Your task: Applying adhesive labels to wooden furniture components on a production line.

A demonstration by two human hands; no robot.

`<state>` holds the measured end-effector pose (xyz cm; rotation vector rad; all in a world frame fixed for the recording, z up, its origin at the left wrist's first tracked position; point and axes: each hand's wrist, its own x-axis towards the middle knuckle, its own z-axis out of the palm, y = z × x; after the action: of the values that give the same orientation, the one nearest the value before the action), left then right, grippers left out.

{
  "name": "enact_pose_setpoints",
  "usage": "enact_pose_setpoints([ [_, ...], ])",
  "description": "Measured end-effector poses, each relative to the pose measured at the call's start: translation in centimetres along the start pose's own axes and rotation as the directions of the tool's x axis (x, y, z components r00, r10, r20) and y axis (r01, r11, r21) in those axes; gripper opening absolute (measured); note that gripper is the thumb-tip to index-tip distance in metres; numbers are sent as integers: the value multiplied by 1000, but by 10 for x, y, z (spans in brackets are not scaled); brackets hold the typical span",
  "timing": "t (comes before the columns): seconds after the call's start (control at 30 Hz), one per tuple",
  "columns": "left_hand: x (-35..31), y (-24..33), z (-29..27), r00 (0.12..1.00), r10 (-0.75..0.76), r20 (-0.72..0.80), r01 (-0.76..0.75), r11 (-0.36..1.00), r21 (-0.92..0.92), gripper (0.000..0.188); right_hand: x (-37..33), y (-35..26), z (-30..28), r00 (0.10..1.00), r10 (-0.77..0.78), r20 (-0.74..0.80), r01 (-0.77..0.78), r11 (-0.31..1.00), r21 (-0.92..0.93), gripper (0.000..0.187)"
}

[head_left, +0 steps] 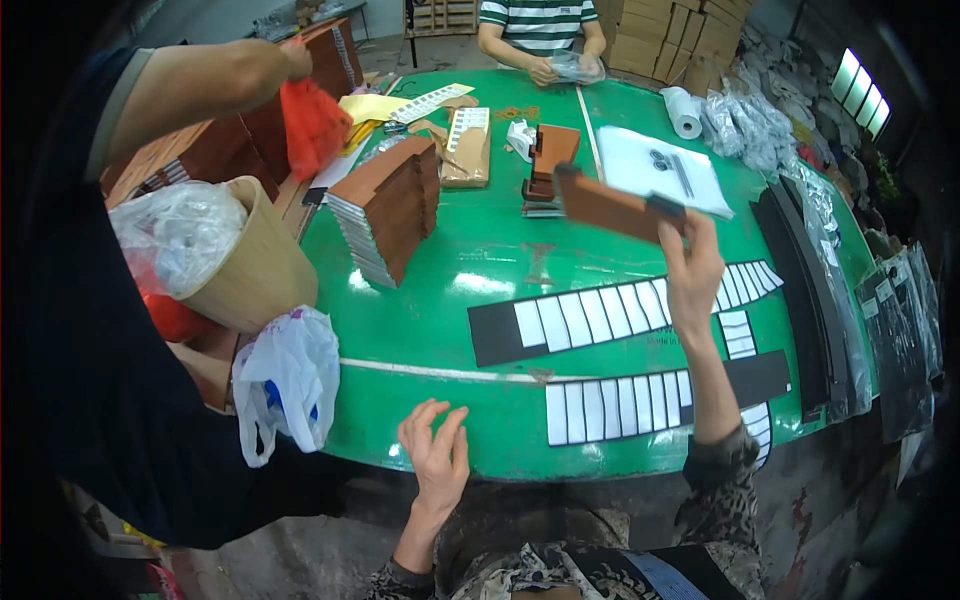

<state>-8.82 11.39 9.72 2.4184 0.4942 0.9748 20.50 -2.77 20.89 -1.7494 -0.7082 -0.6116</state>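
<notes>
My right hand (695,275) is raised over the table and grips one end of a flat brown panel (608,208) with a dark end piece; the panel is slightly blurred. Below it lies a black strip carrying a row of white labels (590,315), and a second such strip (610,410) lies closer to me. Near the table's front edge, my left hand (437,460) hovers with loosely bent fingers apart and nothing in them. A small stack of brown panels (553,155) sits just beyond the raised panel. Further left stands a tall stack of brown panels (390,210).
A white plastic bag (288,375) hangs at the left edge beside a tan bin (262,260). A person at left holds a red bag (312,125); another across the table handles clear plastic (578,68). Long black strips (800,290) and a white sheet stack (640,150) lie right.
</notes>
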Motion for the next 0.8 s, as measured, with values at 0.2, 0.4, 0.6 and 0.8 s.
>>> enact_pose_setpoints([
  [0.2,60,-19,9,996,84,-24,-82,994,73,30,86,72,107,829,-543,137,541,713,-446,31],
  [0.4,112,-43,6,989,130,-69,-113,969,218,33,97,115,162,706,-628,328,682,477,-555,26],
  [0.6,170,-55,1,976,170,-135,-103,910,401,34,79,123,165,713,-582,391,697,529,-483,27],
  [0.8,251,-87,-15,961,84,-263,67,853,518,47,65,77,143,766,-532,361,643,651,-404,22],
])
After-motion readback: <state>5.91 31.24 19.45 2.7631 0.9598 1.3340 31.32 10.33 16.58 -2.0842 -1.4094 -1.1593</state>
